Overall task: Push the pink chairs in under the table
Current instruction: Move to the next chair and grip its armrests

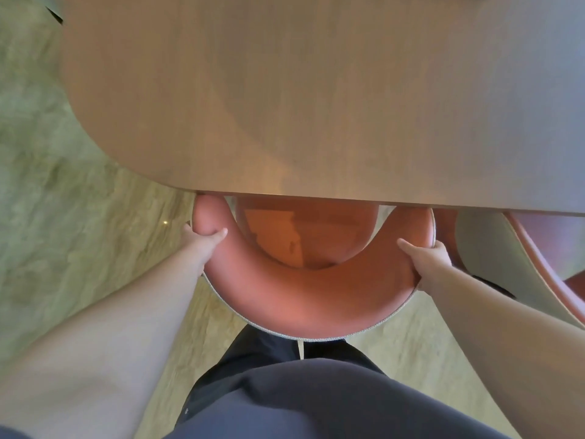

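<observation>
Head view, centre frame: both hands — left hand [207, 239], right hand [422, 259] — clasp the pink chair's [304, 299] padded, seemingly sturdy backrest at the desk [316, 90] edge.

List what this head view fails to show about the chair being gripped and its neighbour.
- Pink chair: legs hidden beneath its curved backrest; front of seat covered by the table.
- Left hand and right hand: fingers wrap behind the backrest, out of sight.
- Second chair: cut off by the right edge.
</observation>
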`<state>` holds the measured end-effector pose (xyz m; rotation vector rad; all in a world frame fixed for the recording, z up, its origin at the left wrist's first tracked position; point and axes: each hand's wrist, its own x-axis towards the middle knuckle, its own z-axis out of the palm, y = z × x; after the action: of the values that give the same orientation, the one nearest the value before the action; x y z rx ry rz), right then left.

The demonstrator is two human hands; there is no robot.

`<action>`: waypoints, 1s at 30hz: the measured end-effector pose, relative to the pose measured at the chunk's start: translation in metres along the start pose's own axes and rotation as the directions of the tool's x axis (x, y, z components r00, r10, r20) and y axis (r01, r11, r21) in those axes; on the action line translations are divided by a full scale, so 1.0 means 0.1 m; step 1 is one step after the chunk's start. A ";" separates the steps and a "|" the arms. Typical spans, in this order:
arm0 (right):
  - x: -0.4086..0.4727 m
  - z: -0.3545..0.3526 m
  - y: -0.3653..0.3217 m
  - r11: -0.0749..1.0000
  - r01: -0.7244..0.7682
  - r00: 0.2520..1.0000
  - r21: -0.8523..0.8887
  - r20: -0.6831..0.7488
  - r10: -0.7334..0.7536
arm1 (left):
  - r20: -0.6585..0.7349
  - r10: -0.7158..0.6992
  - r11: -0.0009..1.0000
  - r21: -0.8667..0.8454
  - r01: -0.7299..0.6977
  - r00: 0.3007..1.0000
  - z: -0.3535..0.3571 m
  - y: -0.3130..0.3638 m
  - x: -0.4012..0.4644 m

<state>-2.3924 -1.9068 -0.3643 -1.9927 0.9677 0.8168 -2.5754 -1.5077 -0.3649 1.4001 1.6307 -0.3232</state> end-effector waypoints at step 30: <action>0.23 -0.30 0.25 0.972 0.233 0.959 -0.023 -0.163 -0.234 | -0.068 0.170 0.985 -0.011 -0.171 0.983 0.33 -0.26 -0.02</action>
<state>-2.3955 -1.9508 -0.3755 -2.1539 0.8011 0.5305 -2.5824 -1.5405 -0.3901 1.5401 1.5501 -0.1644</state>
